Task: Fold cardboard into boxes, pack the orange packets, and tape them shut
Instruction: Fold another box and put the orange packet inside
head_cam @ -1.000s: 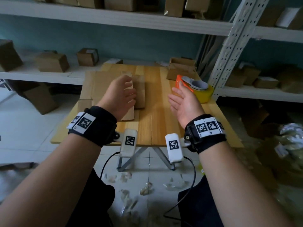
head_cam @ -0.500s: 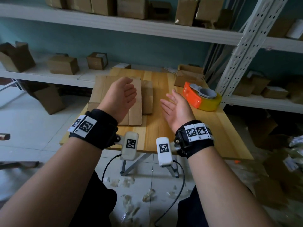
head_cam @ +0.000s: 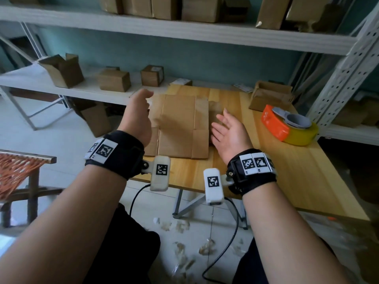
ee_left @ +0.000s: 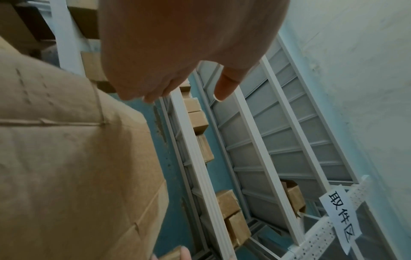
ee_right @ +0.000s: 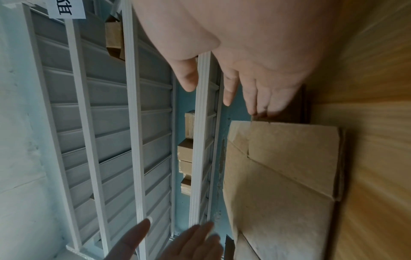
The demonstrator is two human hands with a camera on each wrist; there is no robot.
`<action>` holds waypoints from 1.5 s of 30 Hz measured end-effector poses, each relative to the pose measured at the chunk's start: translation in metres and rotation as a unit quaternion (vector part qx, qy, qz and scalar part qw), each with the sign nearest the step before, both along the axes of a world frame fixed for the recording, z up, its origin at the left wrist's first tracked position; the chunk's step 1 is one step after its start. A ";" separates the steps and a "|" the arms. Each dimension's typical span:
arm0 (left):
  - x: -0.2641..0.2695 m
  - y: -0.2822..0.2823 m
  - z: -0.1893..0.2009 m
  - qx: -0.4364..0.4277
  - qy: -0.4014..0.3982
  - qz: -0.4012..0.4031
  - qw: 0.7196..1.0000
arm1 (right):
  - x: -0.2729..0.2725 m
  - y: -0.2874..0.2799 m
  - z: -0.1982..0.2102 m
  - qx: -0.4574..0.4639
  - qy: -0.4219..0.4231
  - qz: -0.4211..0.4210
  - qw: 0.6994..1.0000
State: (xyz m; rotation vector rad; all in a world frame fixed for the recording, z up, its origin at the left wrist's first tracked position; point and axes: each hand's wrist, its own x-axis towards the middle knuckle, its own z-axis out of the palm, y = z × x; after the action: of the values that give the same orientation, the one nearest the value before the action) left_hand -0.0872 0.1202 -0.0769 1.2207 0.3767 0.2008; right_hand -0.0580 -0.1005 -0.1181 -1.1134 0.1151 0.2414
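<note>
A flat, unfolded cardboard blank lies on the wooden table; the wrist views also show this cardboard. My left hand hovers just left of it with relaxed fingers, holding nothing. Palm turned inward, my right hand sits at the cardboard's right edge, fingers straight and empty. An orange and yellow tape dispenser rests on the table to the right. No orange packets are in view.
An open cardboard box stands at the table's back right. White metal shelves behind hold several brown boxes. A chair with orange webbing is at the left. Scraps litter the floor under the table.
Both hands moved forward and apart, uncovering the cardboard. The left hand went to its left edge, the right to its right edge. The view shifted left.
</note>
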 end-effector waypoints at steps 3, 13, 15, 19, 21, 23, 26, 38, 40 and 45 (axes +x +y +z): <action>0.000 0.018 -0.003 0.004 0.018 0.022 1.000 | 0.002 0.007 -0.001 0.006 0.015 0.000 1.000; 0.000 0.034 -0.013 -0.005 0.113 -0.012 0.993 | 0.003 0.021 -0.004 0.027 0.034 -0.056 0.998; -0.003 0.029 -0.011 0.002 0.122 -0.039 0.992 | 0.001 0.024 -0.003 0.023 0.036 -0.063 0.997; -0.008 0.025 -0.007 0.024 0.092 -0.045 0.994 | -0.003 0.026 -0.001 0.034 0.036 -0.072 0.996; -0.008 0.027 -0.007 0.022 0.091 -0.050 0.994 | -0.004 0.025 -0.001 0.047 0.036 -0.075 0.995; -0.007 0.030 -0.007 -0.011 0.093 -0.052 0.994 | -0.005 0.024 -0.002 0.060 0.036 -0.077 0.995; -0.008 0.030 -0.006 -0.004 0.076 -0.045 0.996 | -0.005 0.023 -0.002 0.076 0.032 -0.082 0.993; -0.023 0.011 0.007 -0.055 -0.028 -0.012 0.998 | -0.007 0.007 0.005 0.099 0.007 -0.116 0.988; -0.023 0.007 0.008 -0.070 -0.043 -0.008 0.997 | -0.008 0.001 0.008 0.106 0.000 -0.120 0.987; -0.020 -0.015 0.012 -0.100 -0.064 -0.014 0.993 | -0.015 -0.024 0.015 0.118 -0.025 -0.125 0.985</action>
State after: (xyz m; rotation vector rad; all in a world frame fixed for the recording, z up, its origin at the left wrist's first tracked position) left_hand -0.1068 0.1056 -0.0645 1.0089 0.2607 0.2104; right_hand -0.0725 -0.1245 -0.1035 -0.8594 0.1758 0.0017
